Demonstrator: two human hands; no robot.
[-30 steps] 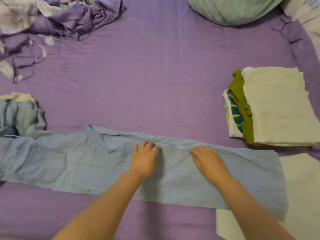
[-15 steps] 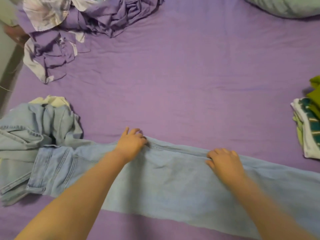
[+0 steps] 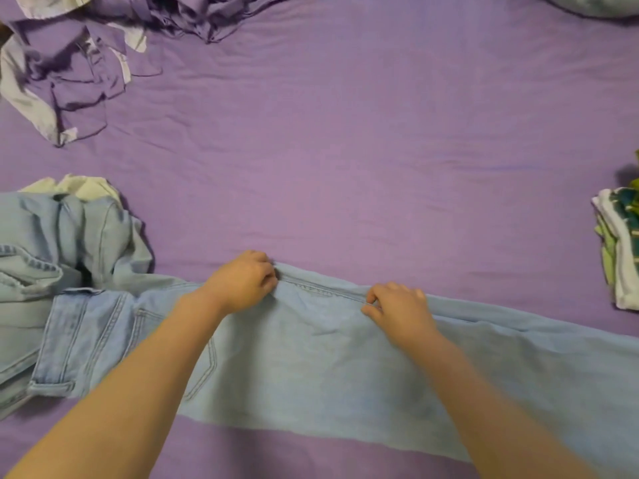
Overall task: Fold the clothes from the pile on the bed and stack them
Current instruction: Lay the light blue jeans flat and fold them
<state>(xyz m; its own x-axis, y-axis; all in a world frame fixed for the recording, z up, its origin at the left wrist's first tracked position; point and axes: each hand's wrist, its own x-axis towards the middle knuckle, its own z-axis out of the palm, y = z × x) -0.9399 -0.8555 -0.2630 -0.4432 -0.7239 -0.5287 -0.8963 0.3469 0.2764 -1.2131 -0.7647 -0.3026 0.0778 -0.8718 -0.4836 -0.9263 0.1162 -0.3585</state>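
Observation:
A pair of light blue jeans (image 3: pixel 311 368) lies flat across the near part of the purple bed, waistband to the left, legs running off to the right. My left hand (image 3: pixel 242 283) pinches the far seam edge of the jeans with curled fingers. A little to the right, my right hand (image 3: pixel 397 307) pinches the same seam. More crumpled denim (image 3: pixel 65 243) is heaped at the left with a pale cloth (image 3: pixel 83 186) behind it. The stack of folded clothes (image 3: pixel 619 247) shows only partly at the right edge.
A rumpled purple and white bedding heap (image 3: pixel 79 60) fills the far left corner. A pale green pillow (image 3: pixel 601 3) peeks in at the top right. The purple sheet (image 3: pixel 345 150) stretches between the jeans and the far side.
The view has swung left, so the folded stack slid to the right edge. Both hands went from lying flat on the jeans to curling and pinching the far seam.

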